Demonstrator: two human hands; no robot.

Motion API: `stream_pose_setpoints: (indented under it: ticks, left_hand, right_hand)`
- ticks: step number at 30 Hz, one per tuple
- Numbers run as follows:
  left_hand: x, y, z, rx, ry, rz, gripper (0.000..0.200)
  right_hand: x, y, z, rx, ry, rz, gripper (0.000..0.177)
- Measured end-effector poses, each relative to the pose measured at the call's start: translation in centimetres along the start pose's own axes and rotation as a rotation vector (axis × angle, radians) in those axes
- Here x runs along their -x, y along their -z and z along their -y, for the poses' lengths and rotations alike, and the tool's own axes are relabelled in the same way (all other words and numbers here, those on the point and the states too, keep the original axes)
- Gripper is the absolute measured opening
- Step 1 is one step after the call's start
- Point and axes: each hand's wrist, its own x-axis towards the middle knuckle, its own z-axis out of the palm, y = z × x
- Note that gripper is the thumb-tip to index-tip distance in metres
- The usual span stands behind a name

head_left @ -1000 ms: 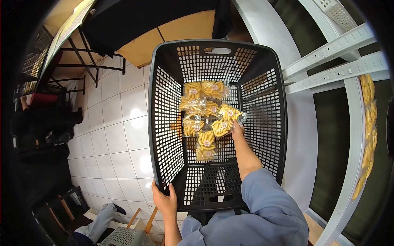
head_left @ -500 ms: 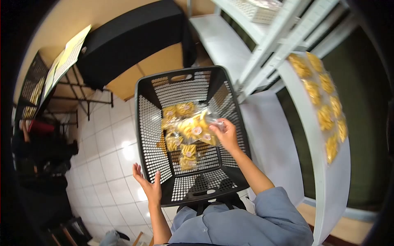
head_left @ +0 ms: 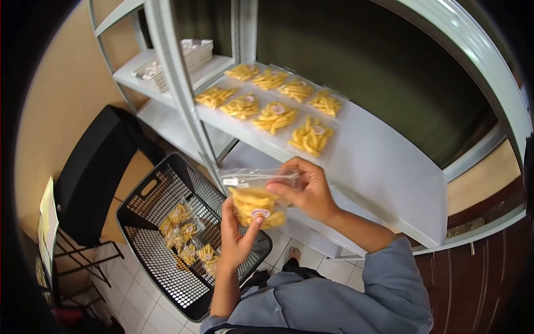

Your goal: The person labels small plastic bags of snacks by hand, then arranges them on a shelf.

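A clear plastic bag of yellow stick-shaped snacks [head_left: 250,200] with a small round label is held up between both hands, in front of the shelf. My left hand [head_left: 236,245] grips its lower left side, the thumb pressed near the label. My right hand [head_left: 311,192] pinches the clear upper right edge. On the white shelf [head_left: 384,161] just beyond, several similar snack bags [head_left: 276,116] lie flat in two rows. Below and to the left, the black plastic basket [head_left: 139,211] stands on the floor with more snack bags [head_left: 189,253] inside.
A grey-white upright post [head_left: 181,83] rises at the shelf's left end. Behind it, white baskets [head_left: 194,54] sit on another shelf. A black-covered table [head_left: 92,167] stands at the left, and a brown door [head_left: 484,278] at the lower right.
The bag has come up out of the basket in my right hand. My left hand has moved from beside the basket onto the bag. The view has turned right towards the shelf.
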Motion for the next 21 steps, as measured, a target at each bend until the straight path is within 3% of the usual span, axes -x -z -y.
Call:
stream_pose_setpoints:
  ticks: [2,8,12,14,16,18,19,20,21]
  left_hand:
    - [-1.5,-2.8,-0.7,-0.028,-0.037,0.102,0.051]
    - [-4.6,-11.0,-1.5,0.131,-0.041,0.292,0.048]
    - [-5.9,-15.5,0.0,0.148,0.020,0.306,0.054]
    - [-7.1,-17.3,-0.9,-0.241,0.037,0.365,0.057]
    - [-8.2,-18.8,1.1,-0.344,-0.018,0.351,0.060]
    - [-9.1,-19.6,1.6,-0.594,-0.271,0.376,0.058]
    - [-9.0,-19.8,0.7,-0.665,-0.199,0.395,0.053]
    - [-8.9,-19.9,0.3,-0.666,-0.195,0.396,0.053]
    - [-8.6,-20.0,0.2,-0.775,-0.356,0.278,0.051]
  right_hand:
    - [1.2,2.7,2.7,0.047,0.057,-0.004,0.016]
    - [2.8,12.0,6.2,-0.234,0.115,-0.280,0.008]
    - [1.8,20.3,7.4,-0.170,0.075,-0.632,0.007]
    - [1.0,26.4,4.6,-0.200,0.033,-0.691,0.010]
    - [0.9,30.3,1.7,-0.225,-0.017,-0.752,0.013]
    - [0.7,32.0,0.1,-0.194,-0.146,-0.865,0.022]
    - [0.7,32.3,-0.7,0.150,-0.126,-0.982,0.034]
    - [1.2,32.8,-1.1,0.149,-0.130,-0.983,0.034]
    - [1.8,31.3,0.2,0.651,0.074,-0.941,0.037]
